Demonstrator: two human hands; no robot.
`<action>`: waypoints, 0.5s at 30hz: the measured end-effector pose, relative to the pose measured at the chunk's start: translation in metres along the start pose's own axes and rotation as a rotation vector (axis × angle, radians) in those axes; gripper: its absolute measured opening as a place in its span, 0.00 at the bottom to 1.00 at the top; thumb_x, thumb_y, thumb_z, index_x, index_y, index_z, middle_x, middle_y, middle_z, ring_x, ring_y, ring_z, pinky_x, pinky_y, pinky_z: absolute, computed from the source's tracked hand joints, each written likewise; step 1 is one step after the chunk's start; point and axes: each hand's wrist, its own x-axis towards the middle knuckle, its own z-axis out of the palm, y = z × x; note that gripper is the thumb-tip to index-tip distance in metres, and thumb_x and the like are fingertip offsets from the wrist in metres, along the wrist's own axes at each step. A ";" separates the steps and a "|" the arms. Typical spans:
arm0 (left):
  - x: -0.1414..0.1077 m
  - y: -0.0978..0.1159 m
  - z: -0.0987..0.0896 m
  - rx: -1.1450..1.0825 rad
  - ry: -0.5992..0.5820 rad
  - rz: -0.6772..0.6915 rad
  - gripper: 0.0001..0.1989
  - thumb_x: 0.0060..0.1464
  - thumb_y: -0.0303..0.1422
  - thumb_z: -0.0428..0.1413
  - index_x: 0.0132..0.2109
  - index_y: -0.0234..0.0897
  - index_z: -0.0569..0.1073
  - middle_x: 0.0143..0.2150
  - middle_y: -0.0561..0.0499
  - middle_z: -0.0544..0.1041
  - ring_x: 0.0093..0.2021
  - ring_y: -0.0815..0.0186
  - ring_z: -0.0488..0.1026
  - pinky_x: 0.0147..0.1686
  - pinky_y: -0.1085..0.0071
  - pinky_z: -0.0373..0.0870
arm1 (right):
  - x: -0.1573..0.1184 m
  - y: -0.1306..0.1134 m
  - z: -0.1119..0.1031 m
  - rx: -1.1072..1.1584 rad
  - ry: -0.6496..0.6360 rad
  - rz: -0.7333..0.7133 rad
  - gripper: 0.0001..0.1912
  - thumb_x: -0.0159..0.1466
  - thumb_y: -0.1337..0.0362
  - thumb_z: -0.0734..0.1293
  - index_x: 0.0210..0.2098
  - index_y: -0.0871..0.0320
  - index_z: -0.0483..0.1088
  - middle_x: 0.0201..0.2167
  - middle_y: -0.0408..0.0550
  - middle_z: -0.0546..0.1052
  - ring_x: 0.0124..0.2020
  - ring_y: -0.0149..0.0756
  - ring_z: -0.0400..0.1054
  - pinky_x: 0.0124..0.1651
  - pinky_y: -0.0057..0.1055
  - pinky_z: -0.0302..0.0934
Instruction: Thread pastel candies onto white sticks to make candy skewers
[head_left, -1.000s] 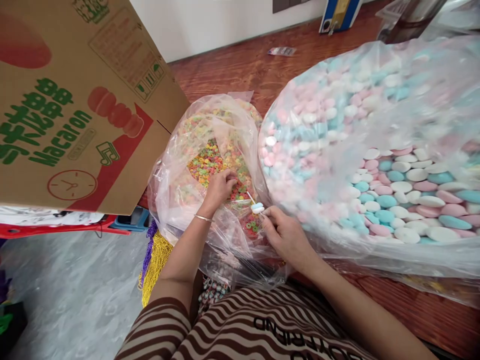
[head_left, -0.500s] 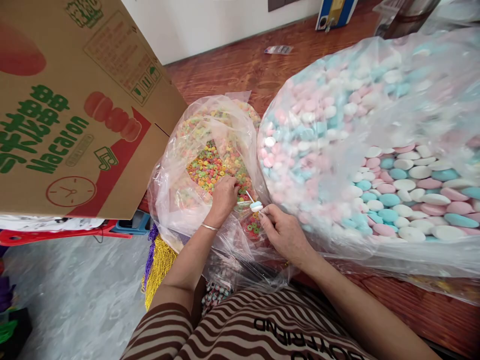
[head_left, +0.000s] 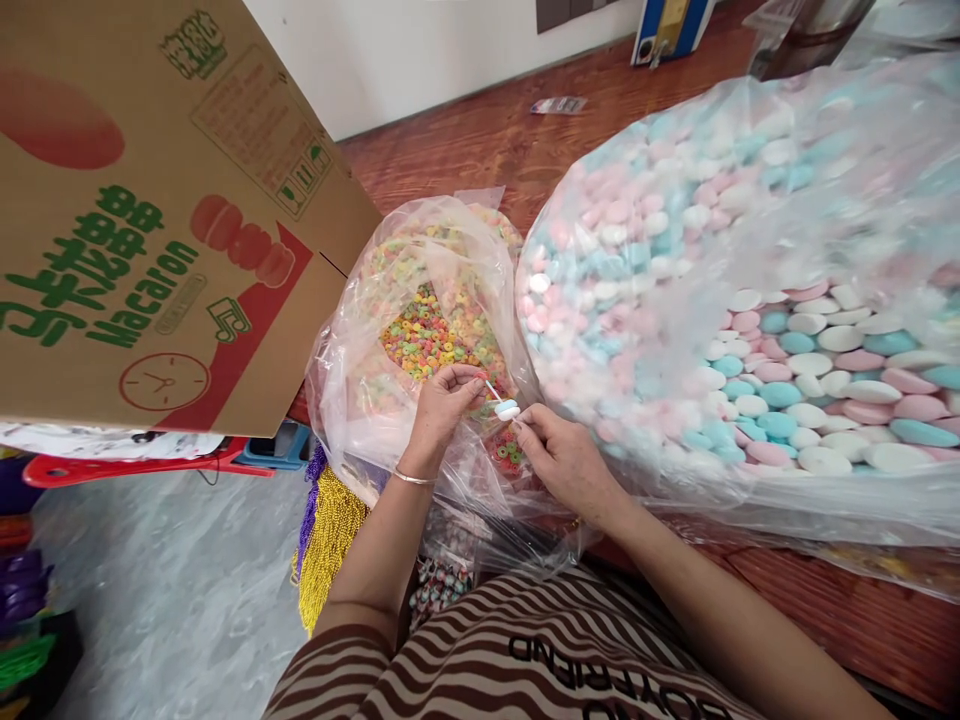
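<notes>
My right hand [head_left: 566, 462] pinches the lower end of a thin white stick [head_left: 492, 391]. Blue and white flattened candies [head_left: 507, 410] are threaded on the stick, just beyond my right fingertips. At the stick's upper end, my left hand [head_left: 448, 402] is closed in a pinch on a small reddish ring. Below my left hand lies an open plastic bag of small multicoloured rings [head_left: 421, 335]. To the right spreads a large clear bag of pink, blue and white candies [head_left: 840, 385].
A large cardboard box [head_left: 172, 220] stands at the left. Gold and purple bead strings [head_left: 330, 535] hang over the table's front edge. A small packet [head_left: 559, 105] and a blue box [head_left: 671, 32] lie farther back on the wooden table [head_left: 450, 140].
My left hand has come up from the bag of rings to the stick's upper end, with a reddish ring in its fingertips. My right hand still holds the stick.
</notes>
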 end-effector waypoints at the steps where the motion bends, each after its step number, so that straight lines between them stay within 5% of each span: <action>1: -0.003 0.002 0.002 0.011 -0.005 0.004 0.14 0.43 0.38 0.69 0.37 0.36 0.79 0.32 0.51 0.81 0.30 0.69 0.77 0.32 0.73 0.75 | 0.001 0.000 0.000 0.001 -0.002 0.000 0.13 0.71 0.57 0.57 0.35 0.55 0.68 0.25 0.43 0.73 0.26 0.36 0.66 0.32 0.31 0.51; 8: -0.017 0.004 0.003 0.184 -0.010 0.119 0.11 0.49 0.35 0.66 0.40 0.37 0.80 0.37 0.49 0.83 0.36 0.64 0.80 0.39 0.68 0.78 | 0.002 -0.001 -0.001 0.030 0.024 0.019 0.13 0.70 0.59 0.58 0.31 0.55 0.66 0.23 0.41 0.70 0.24 0.33 0.62 0.30 0.30 0.48; 12: -0.016 -0.001 -0.011 0.658 0.102 0.277 0.07 0.55 0.28 0.59 0.40 0.39 0.81 0.39 0.47 0.83 0.40 0.60 0.80 0.45 0.61 0.77 | 0.001 0.000 0.000 0.004 -0.035 0.033 0.14 0.70 0.59 0.58 0.28 0.54 0.63 0.21 0.40 0.69 0.23 0.33 0.61 0.29 0.31 0.47; 15: -0.007 0.000 -0.020 1.020 0.100 0.437 0.15 0.55 0.20 0.53 0.40 0.40 0.82 0.47 0.46 0.82 0.50 0.57 0.77 0.54 0.58 0.71 | 0.003 0.002 0.001 -0.047 -0.026 0.059 0.13 0.69 0.60 0.58 0.28 0.54 0.62 0.21 0.41 0.70 0.23 0.34 0.62 0.29 0.31 0.47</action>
